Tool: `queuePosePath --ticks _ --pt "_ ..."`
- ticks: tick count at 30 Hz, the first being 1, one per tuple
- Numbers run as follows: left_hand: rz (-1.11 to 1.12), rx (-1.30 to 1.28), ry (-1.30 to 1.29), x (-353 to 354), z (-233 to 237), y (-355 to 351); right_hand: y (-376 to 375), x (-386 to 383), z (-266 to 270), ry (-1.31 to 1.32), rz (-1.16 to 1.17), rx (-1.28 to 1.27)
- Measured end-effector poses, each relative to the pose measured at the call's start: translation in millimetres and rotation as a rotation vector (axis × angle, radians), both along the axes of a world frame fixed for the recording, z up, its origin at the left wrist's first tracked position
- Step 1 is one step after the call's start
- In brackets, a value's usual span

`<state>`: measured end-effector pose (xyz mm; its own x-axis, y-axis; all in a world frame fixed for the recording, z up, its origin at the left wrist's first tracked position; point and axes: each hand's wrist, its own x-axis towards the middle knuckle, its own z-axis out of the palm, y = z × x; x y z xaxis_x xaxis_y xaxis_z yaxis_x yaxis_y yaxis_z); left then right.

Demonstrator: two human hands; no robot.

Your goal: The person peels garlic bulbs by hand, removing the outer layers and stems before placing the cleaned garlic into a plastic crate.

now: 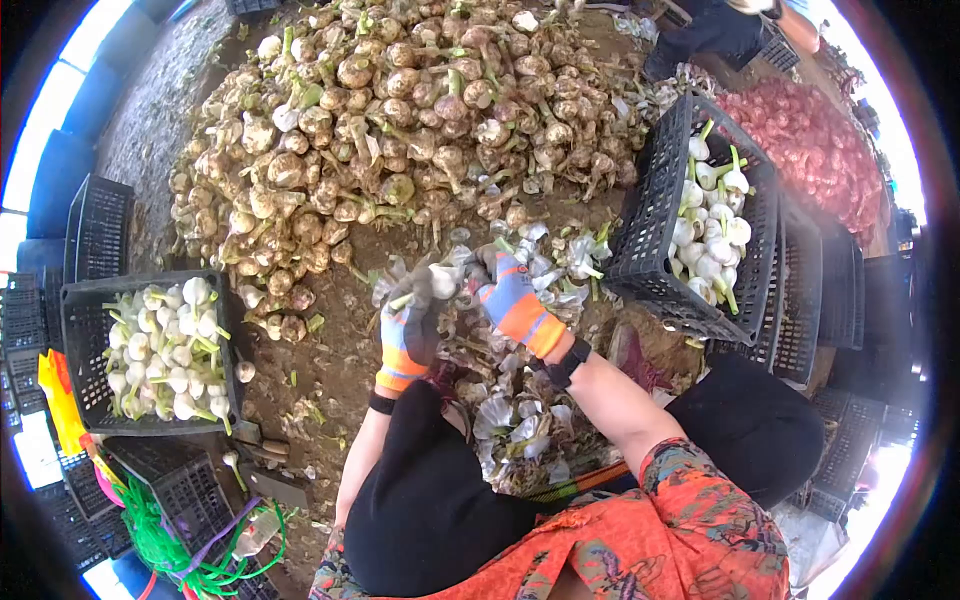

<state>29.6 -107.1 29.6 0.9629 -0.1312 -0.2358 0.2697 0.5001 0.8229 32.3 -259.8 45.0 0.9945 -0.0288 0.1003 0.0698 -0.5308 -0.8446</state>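
At the centre of the frame, the left hand (415,312) pinches a garlic bulb (445,282); whether the right hand (508,290), its grip curled just beside, holds anything cannot be told. Probably light, firm, papery and slightly slippery, the bulb suits holding around its sides.

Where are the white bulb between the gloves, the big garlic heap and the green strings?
White bulb (444,281): head view, on its pale rounded side.
Garlic heap (405,125): head view, middle of its upper surface.
Green strings (155,538): head view, mid-bundle.
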Motion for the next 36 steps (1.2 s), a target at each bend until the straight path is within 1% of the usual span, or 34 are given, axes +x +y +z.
queuePosePath --ticks 1,3,4,5,6,7,8,9,11,12,13,14,15,16,17,18,19,21,22,23,25,26,27,28,29,30,31,32,33,34,35,36 --pt "-0.008 -0.158 0.021 0 7 -4 1 1 -8 0.049 -0.028 -0.086" --pt "-0.041 -0.198 0.031 1 -6 0 0 1 -37 0.154 -0.093 -0.256" --pt "-0.075 -0.249 0.022 2 -7 2 4 5 -36 0.098 -0.095 -0.232" --pt "-0.099 -0.298 0.013 1 -9 5 4 4 -34 0.101 -0.09 -0.23" --pt "-0.059 -0.316 0.045 -1 -13 3 3 1 -33 0.233 -0.122 -0.063" --pt "-0.025 -0.319 0.018 -1 -16 1 6 3 -20 0.365 -0.155 0.105" --pt "-0.002 -0.348 -0.029 1 -16 3 3 9 -42 0.284 0.022 0.651" --pt "0.016 -0.38 -0.077 2 -16 4 -3 10 -79 0.43 0.079 1.173" --pt "0.023 -0.327 -0.057 3 -16 7 9 11 -5 0.345 0.17 0.78" --pt "0.027 -0.278 -0.038 2 -17 8 12 8 -11 0.345 0.166 0.78" --pt "0.024 -0.28 -0.039 3 -16 7 14 6 -22 0.293 0.092 0.745" --pt "0.024 -0.204 -0.023 3 -16 8 15 6 -24 0.24 0.022 0.709" --pt "0.026 -0.127 -0.007 3 -16 9 13 7 -27 0.238 0.023 0.709" --pt "0.027 -0.125 -0.008 2 -17 11 9 10 -24 0.336 0.028 0.889" --pt "-0.005 -0.231 -0.029 1 -19 13 6 10 -21 0.435 0.03 1.069" --pt "-0.038 -0.337 -0.051 0 -20 14 6 3 -17 0.485 -0.055 1.358" --pt "-0.039 -0.337 -0.051 1 -20 14 8 -1 -18 0.485 -0.054 1.359" --pt "-0.047 -0.473 -0.127 3 -21 12 15 -6 -31 0.513 -0.173 1.74" --pt "-0.048 -0.481 -0.132 1 -24 10 17 -9 -45 0.468 -0.207 1.709" --pt "-0.023 -0.498 -0.096 -2 -29 10 21 -10 -49 0.501 -0.287 1.671" --pt "-0.007 -0.518 -0.058 -5 -34 15 19 -13 -55 0.784 -0.322 1.689" --pt "0.004 -0.494 -0.013 -8 -34 18 14 -17 -57 0.812 -0.056 1.713" --pt "0.019 -0.469 0.029 -11 -35 20 9 -20 -59 0.812 -0.063 1.714" --pt "0.044 -0.465 0.032 -12 -30 20 6 -21 -53 0.865 0.077 1.682" --pt "0.043 -0.464 0.031 -12 -40 30 3 -19 -43 0.914 0.219 1.645" --pt "-0.037 -0.572 0.008 -9 -56 50 -4 -12 -33 1.06 0.379 1.424" --pt "-0.12 -0.678 -0.015 -3 -65 68 -8 -12 -34 1.056 0.382 1.424" --pt "0.21 -0.103 -0.084 4 -48 78 -11 -14 -35 0.893 0.76 0.911" --pt "0.254 -0.248 -0.156 15 -18 92 -15 -18 -36 0.688 1.066 0.373" --pt "0.393 -0.359 -0.088 27 -9 119 -25 -20 -32 0.656 1.207 0.173" --pt "0.301 -0.288 -0.277 34 -19 174 -37 -6 -13 0.591 1.192 0.021" --pt "0.384 -0.578 -0.307 41 -14 235 -47 18 6 0.462 1.04 -0.441"
